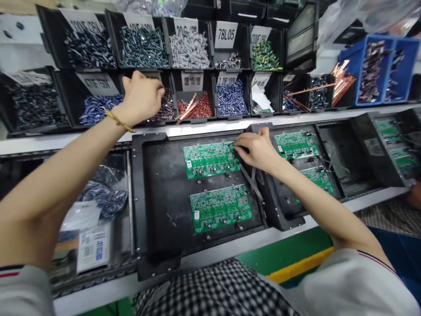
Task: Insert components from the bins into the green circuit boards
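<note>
Above a bin of small dark cylindrical components (164,107), my left hand (143,97) hangs with its fingers curled in. Whatever it may hold is hidden. The fingertips of my right hand (258,149) are pinched together at the upper right corner of a green circuit board (210,161); a part between them is too small to make out. A second green circuit board (220,208) lies just below in the same black tray (164,188). Both boards carry small components and a white label near the left end.
Labelled black bins of red (204,105), blue (232,98) and green components (265,56) line the back. Another black tray with boards (297,145) adjoins on the right. Blue bins (353,72) stand at far right. A white packet (94,248) and plastic-bagged parts lie left.
</note>
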Action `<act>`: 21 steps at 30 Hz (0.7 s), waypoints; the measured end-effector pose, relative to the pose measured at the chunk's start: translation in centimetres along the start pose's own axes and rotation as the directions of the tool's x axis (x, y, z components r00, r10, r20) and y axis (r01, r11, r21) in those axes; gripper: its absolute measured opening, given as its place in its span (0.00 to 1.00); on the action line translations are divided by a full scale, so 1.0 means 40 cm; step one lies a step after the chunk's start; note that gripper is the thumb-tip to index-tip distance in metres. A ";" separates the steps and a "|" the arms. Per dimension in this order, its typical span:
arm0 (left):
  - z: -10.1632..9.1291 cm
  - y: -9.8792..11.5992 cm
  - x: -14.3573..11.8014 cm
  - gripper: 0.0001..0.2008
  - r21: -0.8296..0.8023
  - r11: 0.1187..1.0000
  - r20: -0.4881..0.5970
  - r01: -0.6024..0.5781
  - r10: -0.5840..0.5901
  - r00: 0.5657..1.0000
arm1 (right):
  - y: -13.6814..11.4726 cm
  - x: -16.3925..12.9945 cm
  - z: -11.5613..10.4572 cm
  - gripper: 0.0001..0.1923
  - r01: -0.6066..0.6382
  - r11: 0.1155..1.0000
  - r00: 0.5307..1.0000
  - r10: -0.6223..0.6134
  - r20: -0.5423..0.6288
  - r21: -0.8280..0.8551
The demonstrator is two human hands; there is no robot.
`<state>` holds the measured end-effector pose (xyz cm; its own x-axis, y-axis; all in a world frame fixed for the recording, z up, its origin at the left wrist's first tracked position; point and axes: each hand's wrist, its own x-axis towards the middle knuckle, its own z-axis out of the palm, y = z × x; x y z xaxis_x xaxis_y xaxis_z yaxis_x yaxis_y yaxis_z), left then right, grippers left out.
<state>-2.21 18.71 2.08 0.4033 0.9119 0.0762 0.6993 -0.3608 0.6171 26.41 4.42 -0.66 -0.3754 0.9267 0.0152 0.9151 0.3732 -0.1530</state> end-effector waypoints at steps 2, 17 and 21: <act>-0.004 -0.035 0.023 0.20 0.110 0.994 0.146 -0.031 0.014 0.989 | 0.009 0.009 0.005 0.12 0.031 0.999 0.999 -0.030 0.029 -0.010; -0.007 -0.048 0.066 0.11 -0.913 0.316 0.126 0.257 -0.381 0.916 | 0.046 0.021 -0.001 0.10 0.162 0.984 0.984 -0.167 0.065 0.071; -0.025 0.008 0.050 0.18 -0.948 -0.138 0.315 0.287 -0.267 0.911 | 0.046 0.023 0.003 0.09 0.159 0.986 0.984 -0.162 0.068 0.048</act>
<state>-1.76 20.59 3.21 0.3668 0.8652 -0.3420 -0.5403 0.4973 0.6788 27.75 5.94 -1.05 -0.5277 0.8490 -0.0276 0.8357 0.5130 -0.1960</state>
